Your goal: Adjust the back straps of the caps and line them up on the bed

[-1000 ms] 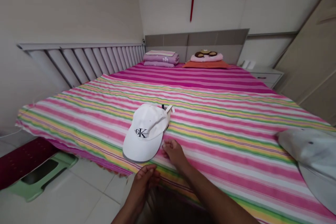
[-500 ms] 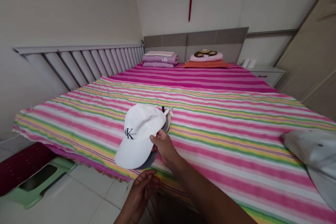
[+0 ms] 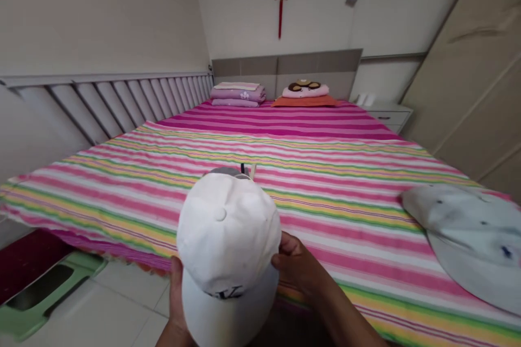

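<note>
A white baseball cap with dark lettering on its front is held up close to me, brim toward me. My right hand grips its right edge between thumb and fingers. At the left edge of the brim, my left hand has its thumb along the side; the other fingers are hidden by the cap. Behind the crown shows a grey piece, seemingly part of another cap, with a dark strap and a pale strap sticking up. A light grey cap lies apart at the right of the bed.
The bed has a striped cover. Folded purple bedding and an orange pillow lie by the headboard. A slatted rail runs along the left. A green stool stands on the floor, and a nightstand at back right.
The white cap has come nearer and turned so that its brim points at me. My left hand, apart from it before, is now at its left edge. The view has swung slightly right.
</note>
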`<control>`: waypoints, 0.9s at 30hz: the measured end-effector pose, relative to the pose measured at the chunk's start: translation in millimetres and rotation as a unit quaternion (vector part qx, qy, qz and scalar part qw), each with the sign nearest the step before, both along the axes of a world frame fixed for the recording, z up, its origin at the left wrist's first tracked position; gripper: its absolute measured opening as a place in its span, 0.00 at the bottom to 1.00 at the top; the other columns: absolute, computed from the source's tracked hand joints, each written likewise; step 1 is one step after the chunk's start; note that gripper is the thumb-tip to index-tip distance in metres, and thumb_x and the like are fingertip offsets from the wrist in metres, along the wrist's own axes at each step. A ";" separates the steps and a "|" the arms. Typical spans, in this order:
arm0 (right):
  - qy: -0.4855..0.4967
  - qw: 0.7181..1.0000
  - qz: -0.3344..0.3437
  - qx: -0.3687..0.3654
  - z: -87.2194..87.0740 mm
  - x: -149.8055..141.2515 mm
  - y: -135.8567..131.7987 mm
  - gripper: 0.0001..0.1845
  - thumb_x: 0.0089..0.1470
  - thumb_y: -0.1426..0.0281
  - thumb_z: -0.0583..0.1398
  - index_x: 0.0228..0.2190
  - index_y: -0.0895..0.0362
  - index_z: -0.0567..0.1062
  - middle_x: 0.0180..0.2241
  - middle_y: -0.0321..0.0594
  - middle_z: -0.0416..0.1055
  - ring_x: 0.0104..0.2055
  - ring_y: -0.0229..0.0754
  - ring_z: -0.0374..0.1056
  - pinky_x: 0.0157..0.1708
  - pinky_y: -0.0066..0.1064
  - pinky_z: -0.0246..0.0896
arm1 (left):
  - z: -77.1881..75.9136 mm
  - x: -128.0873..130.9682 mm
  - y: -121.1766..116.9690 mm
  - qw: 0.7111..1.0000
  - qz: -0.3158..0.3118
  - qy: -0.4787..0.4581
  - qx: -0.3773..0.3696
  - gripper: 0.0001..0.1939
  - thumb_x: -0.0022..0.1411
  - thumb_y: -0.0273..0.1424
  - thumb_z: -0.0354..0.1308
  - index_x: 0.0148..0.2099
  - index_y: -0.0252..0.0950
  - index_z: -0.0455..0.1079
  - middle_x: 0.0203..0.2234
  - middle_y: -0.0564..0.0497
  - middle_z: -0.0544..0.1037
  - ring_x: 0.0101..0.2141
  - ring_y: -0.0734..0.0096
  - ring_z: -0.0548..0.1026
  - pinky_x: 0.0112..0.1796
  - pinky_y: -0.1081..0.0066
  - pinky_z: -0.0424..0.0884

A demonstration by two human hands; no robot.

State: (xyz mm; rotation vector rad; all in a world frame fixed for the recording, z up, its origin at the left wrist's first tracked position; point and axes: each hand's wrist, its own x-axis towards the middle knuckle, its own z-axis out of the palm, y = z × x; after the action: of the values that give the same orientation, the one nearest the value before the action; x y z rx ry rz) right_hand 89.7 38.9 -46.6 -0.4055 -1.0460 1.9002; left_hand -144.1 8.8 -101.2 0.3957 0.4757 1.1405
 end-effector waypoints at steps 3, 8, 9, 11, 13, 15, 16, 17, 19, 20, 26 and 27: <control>-0.024 0.999 -0.038 -0.027 -11.5 25.0 -19.0 0.21 0.39 0.67 0.66 0.38 0.56 0.73 0.35 0.41 0.75 0.36 0.44 0.70 0.40 0.37 0.61 | 3.3 15.1 8.0 0.999 0.035 -0.007 -0.035 0.12 0.45 0.41 0.60 0.34 0.44 0.74 0.32 0.54 0.79 0.39 0.62 0.74 0.46 0.64 0.64; 0.011 0.983 -0.138 -0.119 -27.6 48.9 -49.1 0.23 0.38 0.65 0.65 0.40 0.56 0.72 0.37 0.44 0.75 0.39 0.48 0.70 0.42 0.40 0.60 | 10.8 60.5 3.0 0.995 0.050 0.067 -0.047 0.10 0.45 0.26 0.62 0.34 0.36 0.71 0.28 0.52 0.79 0.33 0.66 0.75 0.41 0.68 0.67; 0.019 0.979 -0.154 -0.134 -30.1 52.0 -53.6 0.23 0.39 0.64 0.65 0.40 0.56 0.72 0.36 0.46 0.75 0.40 0.50 0.70 0.42 0.41 0.60 | 12.4 68.4 0.3 0.995 0.043 0.077 -0.035 0.11 0.45 0.26 0.62 0.35 0.35 0.71 0.28 0.51 0.78 0.34 0.65 0.75 0.41 0.67 0.67; 0.023 0.971 -0.180 -0.156 -34.4 57.2 -60.0 0.21 0.41 0.62 0.64 0.39 0.57 0.72 0.35 0.46 0.76 0.39 0.51 0.70 0.42 0.42 0.61 | 15.1 79.4 -4.0 0.996 0.022 0.090 -0.015 0.13 0.45 0.26 0.61 0.38 0.34 0.70 0.30 0.49 0.78 0.36 0.62 0.75 0.41 0.66 0.67; 0.017 0.967 -0.193 -0.166 -37.6 61.5 -63.3 0.20 0.42 0.62 0.63 0.39 0.57 0.73 0.33 0.46 0.76 0.39 0.51 0.70 0.42 0.43 0.60 | 16.9 83.4 -5.4 0.996 -0.001 0.088 -0.005 0.15 0.45 0.27 0.61 0.39 0.34 0.70 0.32 0.47 0.78 0.38 0.60 0.74 0.42 0.64 0.66; 0.016 0.966 -0.197 -0.168 -39.4 64.4 -64.5 0.18 0.42 0.62 0.63 0.36 0.56 0.73 0.31 0.44 0.76 0.38 0.51 0.71 0.43 0.44 0.60 | 18.1 82.9 -4.1 0.997 -0.014 0.079 0.000 0.16 0.45 0.30 0.61 0.40 0.33 0.70 0.35 0.46 0.77 0.41 0.57 0.73 0.43 0.63 0.66; 0.018 0.966 -0.198 -0.168 -39.7 65.4 -64.6 0.17 0.41 0.62 0.64 0.35 0.55 0.74 0.30 0.43 0.77 0.38 0.51 0.71 0.43 0.44 0.60 | 18.7 82.0 -2.9 0.997 -0.015 0.075 0.000 0.16 0.45 0.31 0.61 0.40 0.33 0.70 0.35 0.46 0.77 0.41 0.57 0.73 0.44 0.63 0.65; 0.021 0.966 -0.197 -0.167 -39.5 66.2 -64.5 0.16 0.40 0.61 0.64 0.33 0.55 0.75 0.28 0.43 0.77 0.38 0.51 0.71 0.43 0.44 0.60 | 19.5 81.2 -1.8 0.997 -0.014 0.074 -0.001 0.15 0.45 0.32 0.61 0.39 0.33 0.71 0.34 0.46 0.78 0.42 0.57 0.72 0.44 0.63 0.65; 0.018 0.968 -0.191 -0.163 -37.8 67.4 -63.8 0.15 0.39 0.58 0.64 0.30 0.54 0.75 0.26 0.41 0.77 0.37 0.51 0.71 0.43 0.45 0.59 | 21.8 80.5 0.0 0.997 -0.012 0.078 -0.001 0.13 0.45 0.32 0.62 0.36 0.34 0.72 0.32 0.47 0.78 0.41 0.58 0.73 0.45 0.63 0.65; 0.014 0.969 -0.186 -0.159 -36.5 68.1 -63.3 0.16 0.38 0.57 0.64 0.29 0.53 0.75 0.25 0.41 0.77 0.37 0.51 0.71 0.43 0.46 0.59 | 23.5 80.7 0.5 0.997 -0.015 0.081 -0.003 0.12 0.44 0.32 0.63 0.34 0.34 0.72 0.30 0.48 0.79 0.41 0.58 0.73 0.45 0.63 0.65; 0.019 0.977 -0.164 -0.136 -26.2 74.1 -60.2 0.22 0.27 0.52 0.66 0.25 0.53 0.75 0.24 0.42 0.76 0.37 0.54 0.71 0.42 0.46 0.60 | 33.5 81.9 1.9 0.994 -0.064 0.084 -0.032 0.10 0.40 0.29 0.64 0.29 0.33 0.73 0.23 0.49 0.78 0.37 0.56 0.75 0.45 0.59 0.65; 0.017 0.980 -0.150 -0.132 -24.6 74.6 -59.9 0.24 0.24 0.53 0.67 0.25 0.54 0.75 0.24 0.43 0.76 0.37 0.54 0.71 0.42 0.47 0.60 | 33.5 81.5 2.6 0.993 -0.067 0.085 -0.040 0.09 0.41 0.29 0.63 0.29 0.33 0.73 0.23 0.49 0.78 0.37 0.56 0.75 0.45 0.59 0.65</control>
State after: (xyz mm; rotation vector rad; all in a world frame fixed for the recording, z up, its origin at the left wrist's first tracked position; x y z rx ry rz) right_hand 164.4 -21.0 -71.2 -0.6430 -0.6682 1.7677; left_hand -62.6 11.5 -67.7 0.4513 0.6321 0.9585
